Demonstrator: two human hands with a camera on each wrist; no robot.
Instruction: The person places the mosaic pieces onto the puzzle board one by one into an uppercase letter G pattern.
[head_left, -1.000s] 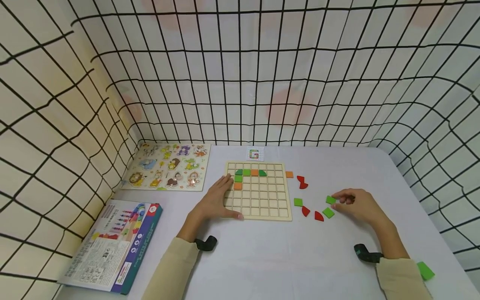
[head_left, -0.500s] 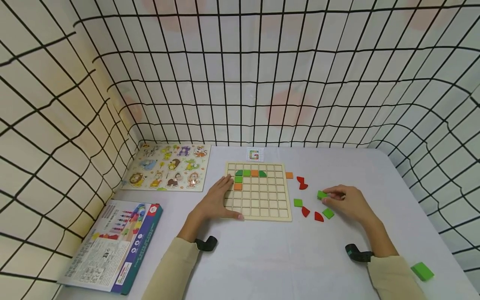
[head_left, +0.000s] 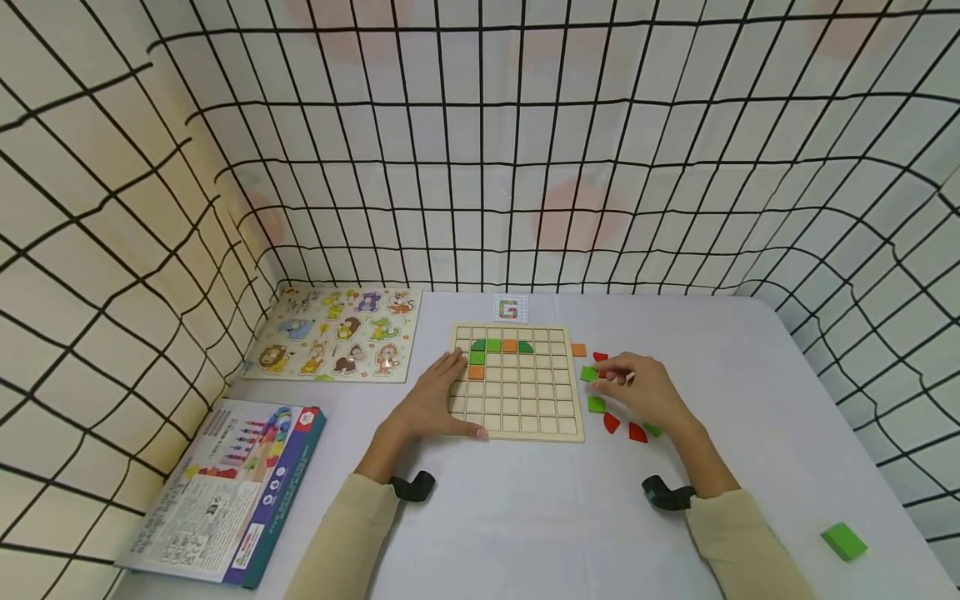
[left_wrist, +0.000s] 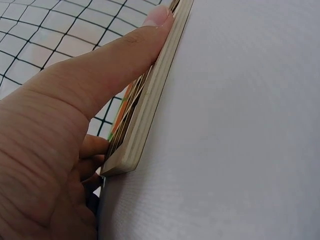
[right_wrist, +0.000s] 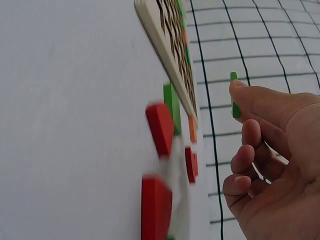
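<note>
The wooden grid board [head_left: 527,408] lies on the white table, with several green and orange pieces forming a bent line in its upper left cells. My left hand [head_left: 429,402] rests on its lower left corner, fingers stretched along the left side. The thumb [left_wrist: 125,55] lies straight along the front edge in the left wrist view. Between thumb and forefinger, my right hand [head_left: 647,390] pinches a green square tile [head_left: 589,374] just off the board's right side. In the right wrist view that green tile [right_wrist: 236,110] is edge-on, raised above the table, the other fingers loosely curled.
Right of the board lie an orange square [head_left: 578,350], a green square [head_left: 596,404] and several red quarter-round pieces [head_left: 637,432]. A pattern card [head_left: 511,309] sits behind the board. An animal puzzle [head_left: 405,354] and a box [head_left: 217,500] lie left; a green block [head_left: 844,542] lies far right.
My right hand has picked up the green square tile from among the loose pieces and carried it left toward the board. My left hand has stayed in place on the board.
</note>
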